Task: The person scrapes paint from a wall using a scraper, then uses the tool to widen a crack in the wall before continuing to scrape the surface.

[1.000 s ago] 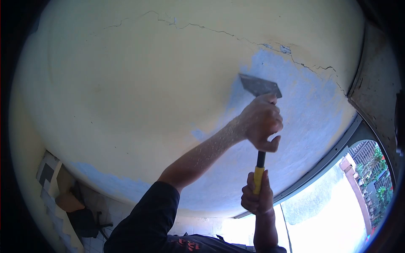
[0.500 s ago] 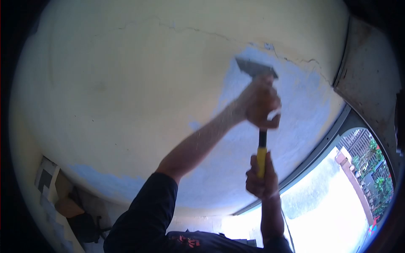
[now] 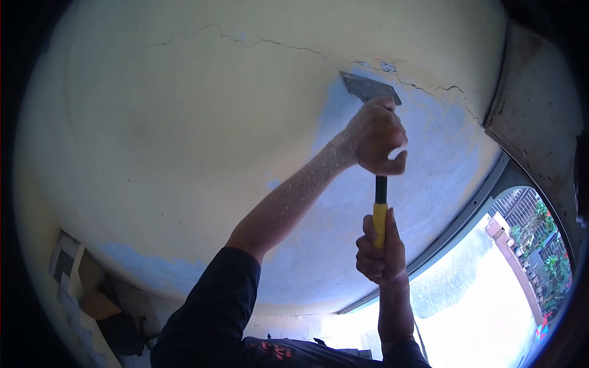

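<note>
A long-handled scraper (image 3: 381, 190) stands nearly upright against the wall, its wide grey blade at the top on the peeled blue area. My left hand (image 3: 378, 136) is closed around the upper shaft just below the blade. Lower down, my right hand (image 3: 381, 256) grips the yellow part of the handle. Pale dust or flakes cover my left forearm. Around the blade, the wall (image 3: 184, 122) has cream paint over a light blue layer. A jagged crack (image 3: 300, 49) runs just above the blade.
At the right, a dark frame (image 3: 491, 175) borders a bright opening with plants and a fence outside. A brownish panel (image 3: 537, 98) meets the wall at upper right. Dark objects, including a chair-like shape (image 3: 119, 328), stand at lower left.
Both hands and the scraper have moved slightly up along the wall. The grip of each hand looks the same.
</note>
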Motion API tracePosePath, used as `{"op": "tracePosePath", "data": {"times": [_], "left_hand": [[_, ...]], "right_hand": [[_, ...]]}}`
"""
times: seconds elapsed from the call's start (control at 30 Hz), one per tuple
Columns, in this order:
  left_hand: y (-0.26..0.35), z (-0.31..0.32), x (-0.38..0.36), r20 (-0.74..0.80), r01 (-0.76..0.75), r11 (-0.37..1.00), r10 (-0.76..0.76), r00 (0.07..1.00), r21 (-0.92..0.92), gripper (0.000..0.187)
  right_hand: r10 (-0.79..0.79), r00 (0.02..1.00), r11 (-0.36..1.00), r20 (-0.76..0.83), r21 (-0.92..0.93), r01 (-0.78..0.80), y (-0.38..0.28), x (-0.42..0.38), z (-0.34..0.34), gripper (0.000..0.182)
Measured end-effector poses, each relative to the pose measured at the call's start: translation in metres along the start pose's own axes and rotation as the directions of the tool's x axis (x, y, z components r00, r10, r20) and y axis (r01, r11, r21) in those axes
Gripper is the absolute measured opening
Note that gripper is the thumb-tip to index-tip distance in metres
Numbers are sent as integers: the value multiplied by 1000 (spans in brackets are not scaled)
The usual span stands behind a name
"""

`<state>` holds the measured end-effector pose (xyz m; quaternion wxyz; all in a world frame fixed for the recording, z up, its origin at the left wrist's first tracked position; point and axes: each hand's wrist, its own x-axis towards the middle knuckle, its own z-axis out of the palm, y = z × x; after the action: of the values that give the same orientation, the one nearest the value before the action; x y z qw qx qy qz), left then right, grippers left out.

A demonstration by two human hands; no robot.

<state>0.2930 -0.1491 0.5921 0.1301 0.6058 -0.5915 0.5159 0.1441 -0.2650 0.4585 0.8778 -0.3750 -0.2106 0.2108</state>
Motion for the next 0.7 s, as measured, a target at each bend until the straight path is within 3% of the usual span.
{"op": "tracePosePath", "data": {"times": [0.13, 0.37, 0.47, 0.53, 0.7], "left_hand": [[-1, -14, 16, -13, 2, 998, -1, 1000, 63, 20], [19, -29, 13, 8, -2, 1000, 2, 1000, 5, 20], [61, -19, -36, 8, -10, 997, 10, 1000, -71, 20], [91, -15, -74, 205, 72, 995, -55, 977, -74, 24], [110, 24, -145, 281, 242, 947, -177, 943, -214, 23]], "right_hand": [[-14, 1000, 1000, 25, -23, 15, -15, 0, 8, 50], [-25, 989, 1000, 148, 16, 23, 0, -8, 11, 50], [107, 993, 993, 42, 52, -109, 53, -45, -14, 52], [202, 976, 971, -78, 143, -190, 95, -65, -25, 51], [285, 934, 951, -214, 182, -249, 143, -69, -47, 52]]}}
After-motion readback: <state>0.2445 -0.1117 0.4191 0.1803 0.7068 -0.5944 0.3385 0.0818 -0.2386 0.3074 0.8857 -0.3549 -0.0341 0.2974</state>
